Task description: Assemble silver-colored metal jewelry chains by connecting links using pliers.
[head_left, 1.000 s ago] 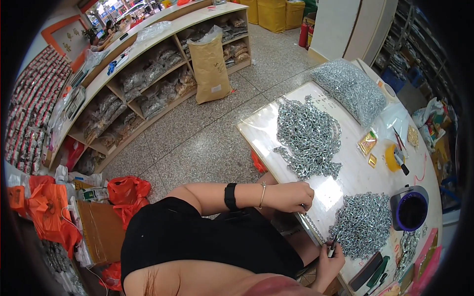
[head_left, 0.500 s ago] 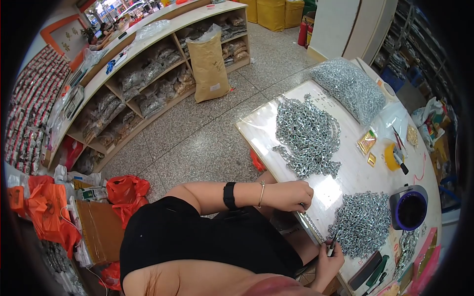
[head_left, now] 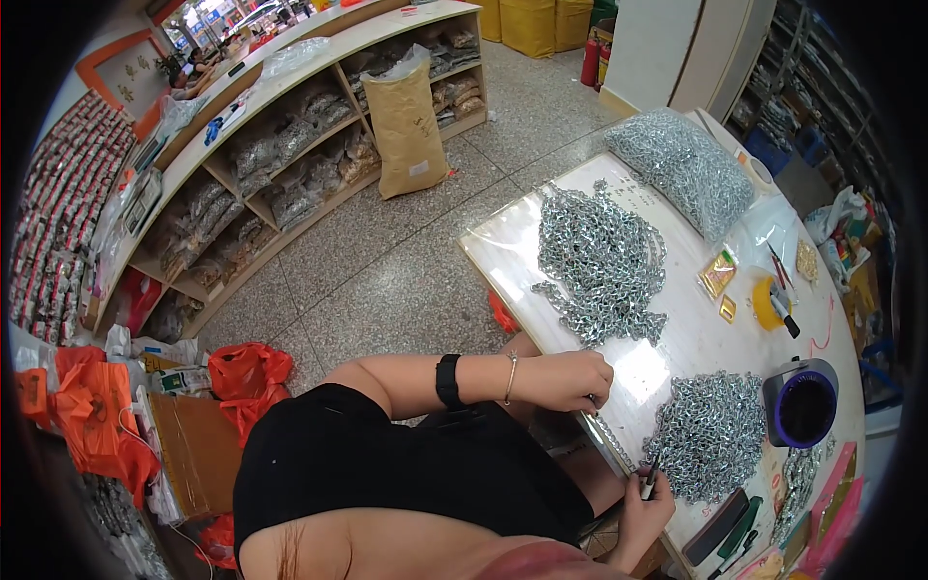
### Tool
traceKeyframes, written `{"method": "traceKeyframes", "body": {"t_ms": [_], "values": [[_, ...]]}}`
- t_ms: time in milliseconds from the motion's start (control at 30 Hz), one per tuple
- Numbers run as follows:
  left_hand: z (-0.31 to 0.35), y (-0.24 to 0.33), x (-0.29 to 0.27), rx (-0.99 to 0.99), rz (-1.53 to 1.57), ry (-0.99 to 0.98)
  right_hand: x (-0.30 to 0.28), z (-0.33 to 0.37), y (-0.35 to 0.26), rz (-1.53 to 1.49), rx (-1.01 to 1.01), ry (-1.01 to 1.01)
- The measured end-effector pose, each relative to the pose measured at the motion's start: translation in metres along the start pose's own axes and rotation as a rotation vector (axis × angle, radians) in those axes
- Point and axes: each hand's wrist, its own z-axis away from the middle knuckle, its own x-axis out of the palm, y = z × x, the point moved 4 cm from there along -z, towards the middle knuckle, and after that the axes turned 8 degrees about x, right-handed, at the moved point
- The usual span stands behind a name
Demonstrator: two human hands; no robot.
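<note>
A short length of silver chain (head_left: 613,445) lies stretched along the near edge of the white table, between my hands. My left hand (head_left: 568,380) is closed at its far end, fingers curled down on the chain. At the near end my right hand (head_left: 648,505) is closed around a white pen with a dark tip (head_left: 649,481), fingertips also by the chain's end. Right beside that hand lies a heap of silver chain (head_left: 710,437). Farther up the table spreads a second, larger heap of chain (head_left: 601,261).
A clear bag of chain (head_left: 681,172) rests at the table's far side. Along the right are yellow tape (head_left: 770,306), a purple-rimmed black container (head_left: 806,406) and a dark flat bar (head_left: 715,529). Shelves of bagged parts (head_left: 280,145) and a brown sack (head_left: 408,130) stand across the floor.
Both hands stay almost in place on the chain at the table edge. The whole view has shifted very slightly; nothing else visibly differs.
</note>
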Motion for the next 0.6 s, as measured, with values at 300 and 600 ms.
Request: {"method": "traceKeyframes", "body": {"t_ms": [300,600], "values": [[-0.0015,0.0002,-0.0019,0.006,-0.001,0.009,-0.0005,-0.0013,-0.0021,0.0,0.012,-0.006],[0.0001,0.0001,-0.0021,0.008,-0.009,0.007,0.0,-0.0006,-0.0023,-0.01,0.007,0.0]]}}
